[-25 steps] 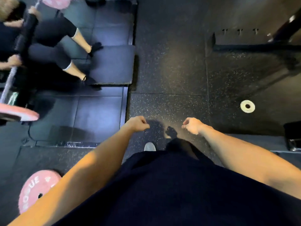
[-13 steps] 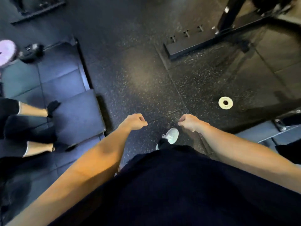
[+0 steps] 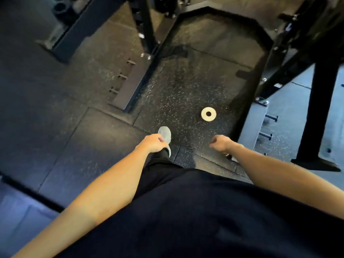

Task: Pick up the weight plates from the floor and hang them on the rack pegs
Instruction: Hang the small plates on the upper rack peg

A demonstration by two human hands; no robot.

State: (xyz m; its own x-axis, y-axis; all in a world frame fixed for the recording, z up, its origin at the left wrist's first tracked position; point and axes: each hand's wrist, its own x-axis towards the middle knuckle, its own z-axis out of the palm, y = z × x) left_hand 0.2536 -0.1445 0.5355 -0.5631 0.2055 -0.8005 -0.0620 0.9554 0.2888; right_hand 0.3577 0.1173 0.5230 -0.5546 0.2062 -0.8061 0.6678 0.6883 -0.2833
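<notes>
Head view, looking down at dark speckled rubber floor tiles [image 3: 96,146].

Far left, top: a dark steel base beam [image 3: 74,36] lies diagonally on the floor. Right of it, a flat black steel foot plate [image 3: 128,84] carrying three short pegs along its left edge; a black upright post [image 3: 147,25] rises beside it.

Left hand [image 3: 151,144]: fingers curled loosely into the palm, holding nothing, bare forearm stretched forward. Just past its knuckles, a pale grey sneaker [image 3: 165,135] is planted on the floor, dark trouser leg behind it.

Centre right: one small white round weight plate with a centre hole [image 3: 208,113] lies flat on the speckled floor, inside the black angular rack frame [image 3: 260,30]. It is ahead of both hands, nearer the right one, touched by neither.

Right hand [image 3: 220,143]: fingers curled under, empty, well short of the plate.

Far right: grey platform [image 3: 279,131] with short black pegs [image 3: 270,118]; a black upright [image 3: 320,108] stands on it.
</notes>
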